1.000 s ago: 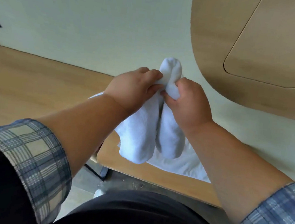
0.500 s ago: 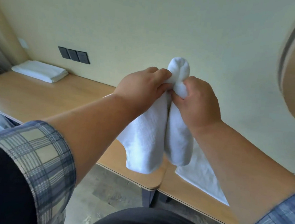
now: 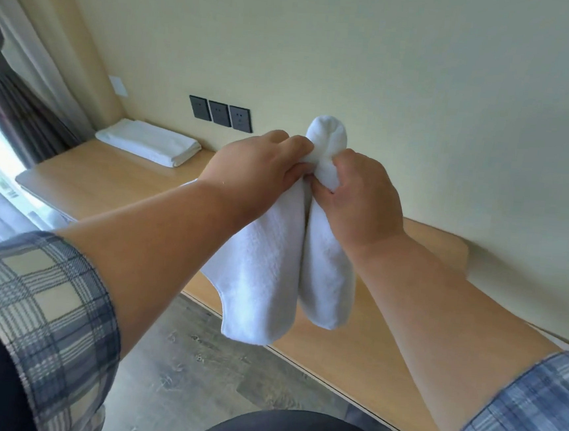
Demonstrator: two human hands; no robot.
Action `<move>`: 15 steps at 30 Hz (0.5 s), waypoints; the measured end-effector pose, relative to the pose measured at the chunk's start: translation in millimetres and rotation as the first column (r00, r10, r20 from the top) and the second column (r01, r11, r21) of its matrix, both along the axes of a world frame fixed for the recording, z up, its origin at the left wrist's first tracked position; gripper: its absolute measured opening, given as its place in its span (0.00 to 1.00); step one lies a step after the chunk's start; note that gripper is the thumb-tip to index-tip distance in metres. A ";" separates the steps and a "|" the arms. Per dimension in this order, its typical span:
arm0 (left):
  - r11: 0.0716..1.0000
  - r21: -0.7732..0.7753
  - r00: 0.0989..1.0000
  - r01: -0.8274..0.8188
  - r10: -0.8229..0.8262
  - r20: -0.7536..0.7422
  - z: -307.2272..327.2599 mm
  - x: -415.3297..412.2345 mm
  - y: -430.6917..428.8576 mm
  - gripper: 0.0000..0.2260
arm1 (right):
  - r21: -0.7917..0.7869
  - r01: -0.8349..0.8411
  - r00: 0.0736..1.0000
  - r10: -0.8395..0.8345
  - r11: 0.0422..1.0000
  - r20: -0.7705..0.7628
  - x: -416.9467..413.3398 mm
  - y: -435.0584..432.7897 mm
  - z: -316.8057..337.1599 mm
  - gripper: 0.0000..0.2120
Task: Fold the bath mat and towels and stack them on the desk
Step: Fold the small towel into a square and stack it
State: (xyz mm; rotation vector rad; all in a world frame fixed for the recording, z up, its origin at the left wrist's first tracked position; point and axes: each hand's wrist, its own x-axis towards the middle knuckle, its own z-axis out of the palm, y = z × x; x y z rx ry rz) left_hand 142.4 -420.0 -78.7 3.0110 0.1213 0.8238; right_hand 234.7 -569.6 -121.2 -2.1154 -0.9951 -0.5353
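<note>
Head view: nearest are two plaid sleeves (image 3: 37,314). Beyond them the left hand (image 3: 259,168) and right hand (image 3: 360,201) meet, each with fingers curled tight, pinching one white towel (image 3: 264,268) at its top fold. It hangs in two lobes over the desk's (image 3: 100,182) near edge. It looks light, soft and limp, so corners or edges are the best hold. Farther left on the desk lies one folded pile (image 3: 148,141), below three sockets (image 3: 219,113).

The towel (image 3: 264,275) is soft white terry cloth with a nubbly, matt pile. The surface (image 3: 114,183) is smooth pale wood with a slight sheen. The sleeves (image 3: 44,314) are woven plaid cloth.
</note>
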 end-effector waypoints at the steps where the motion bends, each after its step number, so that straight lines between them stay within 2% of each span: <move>1: 1.000 0.005 1.000 -0.011 0.011 -0.016 -1.4 3.3 16.0 0.16 | 0.006 -0.006 1.000 0.006 1.000 0.003 5.9 17.9 -3.7 0.14; 6: 0.995 0.038 0.990 -0.089 0.093 -0.110 -3.0 21.8 98.9 0.20 | -0.074 -0.052 0.999 0.051 0.996 -0.011 36.5 108.0 -14.8 0.15; 11: 0.989 0.096 0.971 -0.109 0.126 -0.202 -15.6 36.0 190.8 0.17 | -0.119 -0.064 0.998 0.067 0.991 0.016 48.8 189.8 -26.3 0.16; 15: 0.991 0.124 0.940 -0.045 0.084 -0.330 -42.5 45.5 268.7 0.18 | -0.225 -0.048 0.999 0.050 0.973 0.001 49.7 255.6 -48.7 0.15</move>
